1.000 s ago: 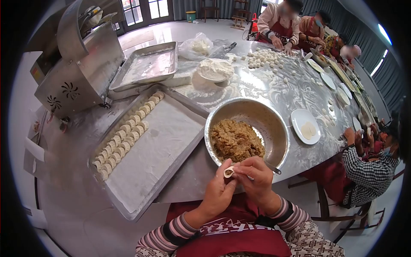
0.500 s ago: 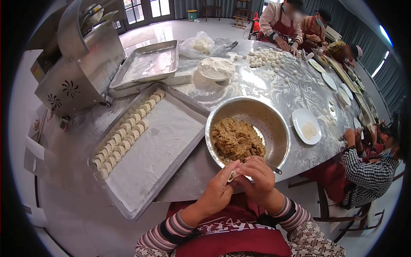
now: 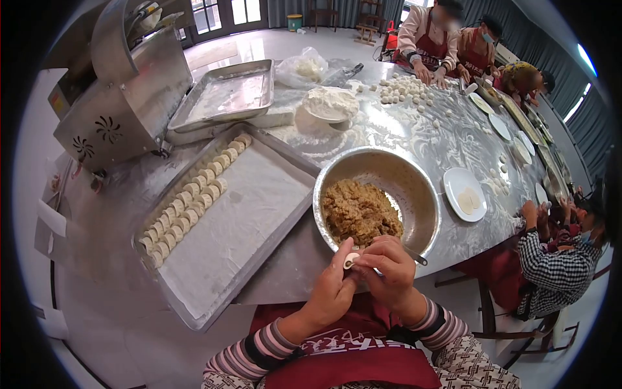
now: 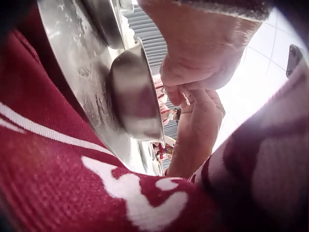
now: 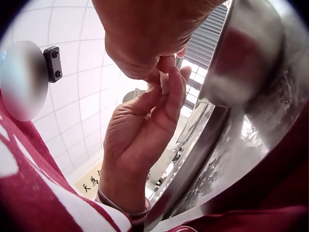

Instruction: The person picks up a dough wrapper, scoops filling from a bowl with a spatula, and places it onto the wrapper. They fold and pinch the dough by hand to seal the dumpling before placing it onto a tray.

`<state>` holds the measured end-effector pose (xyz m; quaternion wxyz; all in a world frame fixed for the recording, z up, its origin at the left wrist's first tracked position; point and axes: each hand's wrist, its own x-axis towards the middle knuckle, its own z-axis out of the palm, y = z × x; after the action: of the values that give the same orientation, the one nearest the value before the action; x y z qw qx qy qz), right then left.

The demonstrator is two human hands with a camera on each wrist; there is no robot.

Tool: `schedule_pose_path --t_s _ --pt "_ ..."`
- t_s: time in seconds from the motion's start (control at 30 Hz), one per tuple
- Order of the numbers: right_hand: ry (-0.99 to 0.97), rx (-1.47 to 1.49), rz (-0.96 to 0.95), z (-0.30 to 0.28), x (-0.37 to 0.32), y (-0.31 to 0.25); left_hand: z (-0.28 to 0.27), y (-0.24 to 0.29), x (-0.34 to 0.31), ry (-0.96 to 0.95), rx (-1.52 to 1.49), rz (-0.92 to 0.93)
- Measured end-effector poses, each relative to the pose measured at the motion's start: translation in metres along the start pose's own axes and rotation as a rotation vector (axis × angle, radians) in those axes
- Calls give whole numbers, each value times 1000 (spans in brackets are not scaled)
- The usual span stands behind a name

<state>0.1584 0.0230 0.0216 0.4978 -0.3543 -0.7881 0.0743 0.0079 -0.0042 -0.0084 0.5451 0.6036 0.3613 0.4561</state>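
Observation:
A small dumpling [image 3: 350, 260], its pale wrapper folded round brown filling that shows through a gap, is pinched between both hands at the near rim of a steel bowl. My left hand [image 3: 329, 290] holds it from the left, thumb and fingers bent round it. From the other side, the fingertips of my right hand [image 3: 392, 271] pinch the wrapper's edge. In the right wrist view a bit of white dough [image 5: 165, 83] shows between the left fingers; the left wrist view hides the dumpling behind the hands. Brown filling [image 3: 359, 211] fills much of the bowl [image 3: 422, 185].
A lined tray [image 3: 249, 227] at left bears two rows of finished dumplings [image 3: 188, 201]. Right of the bowl, a white plate [image 3: 455, 188] holds wrappers [image 3: 468, 200]. Behind stand a flour heap [image 3: 330, 104], an upper tray [image 3: 227, 94] and a steel machine [image 3: 123, 97]. Other people work around the table.
Half a second ago the fingers covered more of the dumpling; now they have shifted and its filled gap shows again. Both hands stay together by the bowl. The head view has moved slightly.

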Motion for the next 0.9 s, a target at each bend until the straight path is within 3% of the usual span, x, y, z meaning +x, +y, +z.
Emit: schedule_pose_path --t_s 0.1,0.27,0.37,0.43,0.47,0.53,0.6,0.67,0.83,0.9 --pt "-57 -20 -46 -5 0 -2 -1 -2 0 -4 140 50" --pt "-137 -6 3 -12 1 3 -6 -4 1 -43 11 -15" --pt "-221 62 120 -16 1 2 -8 0 4 -87 -106 -84" --pt "-118 95 299 -21 3 -6 -9 2 3 -103 -177 -114" --pt "-115 91 300 -26 4 -7 -10 2 2 -88 -185 -134" --pt "-86 -360 139 -48 11 -6 -11 3 4 -114 -199 -131" --pt "-128 -642 177 -71 7 -11 -12 10 3 -61 -324 -222" --pt "-299 -806 388 -83 -7 -8 -11 21 5 -104 -333 -218" --pt "-273 -657 423 -84 -45 22 -10 21 5 -58 -307 -239" --pt "-229 -549 348 -80 -48 28 -11 22 5 -81 -312 -198"
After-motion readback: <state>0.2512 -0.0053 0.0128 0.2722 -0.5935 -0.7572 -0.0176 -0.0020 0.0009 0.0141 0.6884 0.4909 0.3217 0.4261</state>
